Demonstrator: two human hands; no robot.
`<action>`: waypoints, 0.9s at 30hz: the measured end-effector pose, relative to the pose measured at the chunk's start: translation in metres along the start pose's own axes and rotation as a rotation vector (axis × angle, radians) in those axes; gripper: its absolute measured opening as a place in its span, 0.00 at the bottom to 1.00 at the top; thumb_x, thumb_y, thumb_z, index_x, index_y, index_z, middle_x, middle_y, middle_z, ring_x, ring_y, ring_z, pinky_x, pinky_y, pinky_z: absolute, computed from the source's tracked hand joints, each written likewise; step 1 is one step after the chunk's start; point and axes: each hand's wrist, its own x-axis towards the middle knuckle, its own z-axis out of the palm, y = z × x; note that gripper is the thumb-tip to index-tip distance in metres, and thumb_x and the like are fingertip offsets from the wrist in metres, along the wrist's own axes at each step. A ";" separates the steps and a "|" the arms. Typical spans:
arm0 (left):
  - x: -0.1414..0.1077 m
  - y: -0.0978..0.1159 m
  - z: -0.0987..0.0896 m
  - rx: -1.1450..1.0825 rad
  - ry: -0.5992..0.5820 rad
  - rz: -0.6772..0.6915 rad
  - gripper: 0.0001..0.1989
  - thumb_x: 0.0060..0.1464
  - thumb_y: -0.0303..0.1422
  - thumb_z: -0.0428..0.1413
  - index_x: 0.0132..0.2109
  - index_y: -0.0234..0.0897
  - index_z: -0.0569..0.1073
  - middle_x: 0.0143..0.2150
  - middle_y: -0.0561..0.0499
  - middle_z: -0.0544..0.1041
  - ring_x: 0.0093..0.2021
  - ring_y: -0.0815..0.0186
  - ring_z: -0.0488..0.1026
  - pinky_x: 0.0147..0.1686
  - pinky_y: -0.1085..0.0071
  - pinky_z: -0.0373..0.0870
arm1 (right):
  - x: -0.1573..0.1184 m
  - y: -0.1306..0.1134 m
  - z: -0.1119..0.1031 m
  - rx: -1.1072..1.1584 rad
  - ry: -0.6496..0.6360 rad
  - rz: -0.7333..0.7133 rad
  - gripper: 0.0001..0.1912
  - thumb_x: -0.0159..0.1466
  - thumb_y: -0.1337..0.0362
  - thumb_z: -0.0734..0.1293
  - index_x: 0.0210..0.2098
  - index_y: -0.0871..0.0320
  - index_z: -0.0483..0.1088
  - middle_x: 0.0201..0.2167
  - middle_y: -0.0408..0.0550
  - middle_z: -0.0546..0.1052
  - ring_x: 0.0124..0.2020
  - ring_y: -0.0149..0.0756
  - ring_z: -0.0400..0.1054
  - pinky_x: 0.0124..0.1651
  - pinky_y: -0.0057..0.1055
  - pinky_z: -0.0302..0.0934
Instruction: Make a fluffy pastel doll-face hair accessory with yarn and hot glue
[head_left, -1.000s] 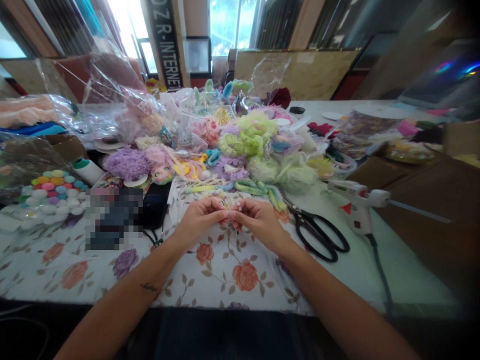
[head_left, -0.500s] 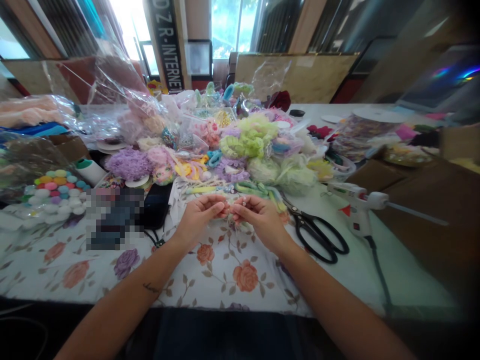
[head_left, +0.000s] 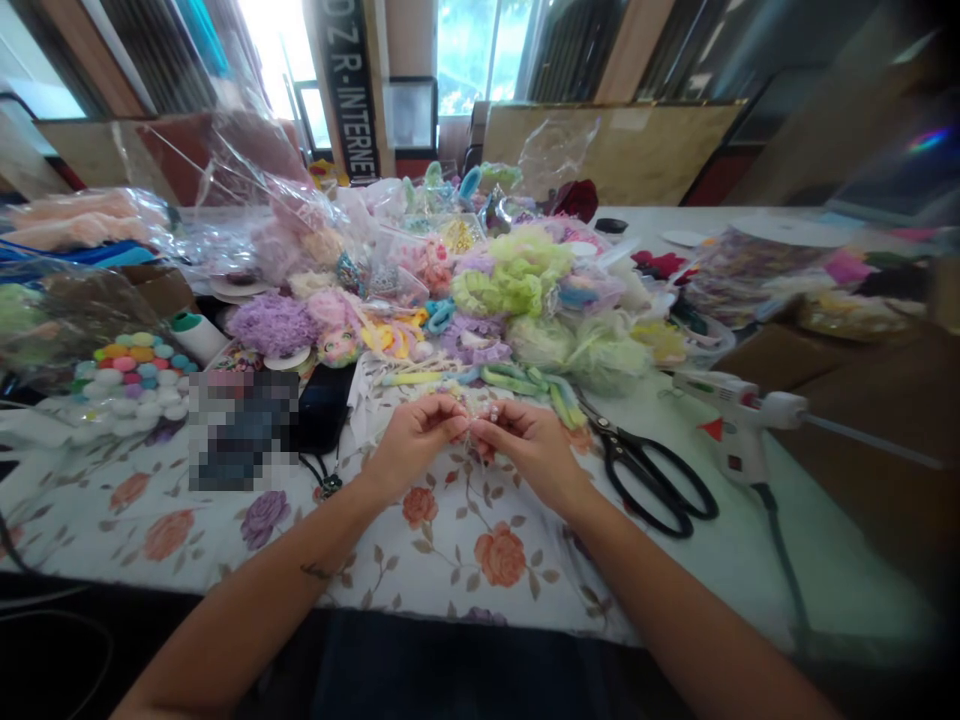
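Above the flowered cloth (head_left: 442, 585), my left hand (head_left: 420, 435) and my right hand (head_left: 534, 445) meet at the fingertips, thumbs against forefingers. Between them is a small strand of pale, shiny bead-like bits (head_left: 489, 412), pinched by both hands. Its details are too small to make out, and the fingers cover part of it. Just beyond the fingers lie fuzzy yellow, blue and green strips (head_left: 514, 378). Black-handled scissors (head_left: 660, 480) rest to the right of my right hand. A dark phone (head_left: 324, 408) lies left of my left hand.
A white glue gun (head_left: 739, 415) with a clear stick stands on the right beside a cardboard box (head_left: 810, 370). Across the back is a heap of lime tulle (head_left: 517, 272), lilac fluff (head_left: 274, 325) and plastic bags. Coloured pompoms (head_left: 135, 375) sit at the left.
The view has turned slightly left, so the table's contents appear farther right. My fingertips have drawn a little closer together, still pinching the small strand.
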 end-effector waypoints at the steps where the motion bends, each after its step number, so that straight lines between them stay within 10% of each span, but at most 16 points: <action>1: 0.000 0.001 -0.001 0.028 -0.021 -0.001 0.09 0.52 0.35 0.61 0.31 0.34 0.74 0.28 0.53 0.71 0.30 0.71 0.66 0.34 0.73 0.63 | 0.000 0.000 -0.001 -0.030 -0.009 -0.002 0.14 0.57 0.56 0.72 0.23 0.58 0.69 0.18 0.41 0.72 0.20 0.29 0.64 0.25 0.28 0.58; 27: 0.001 -0.003 0.005 -0.355 0.049 -0.120 0.11 0.47 0.34 0.66 0.34 0.33 0.75 0.28 0.53 0.76 0.29 0.73 0.72 0.35 0.74 0.68 | 0.001 -0.002 0.004 0.065 0.038 -0.043 0.12 0.56 0.56 0.73 0.27 0.58 0.72 0.21 0.42 0.73 0.22 0.30 0.66 0.26 0.29 0.63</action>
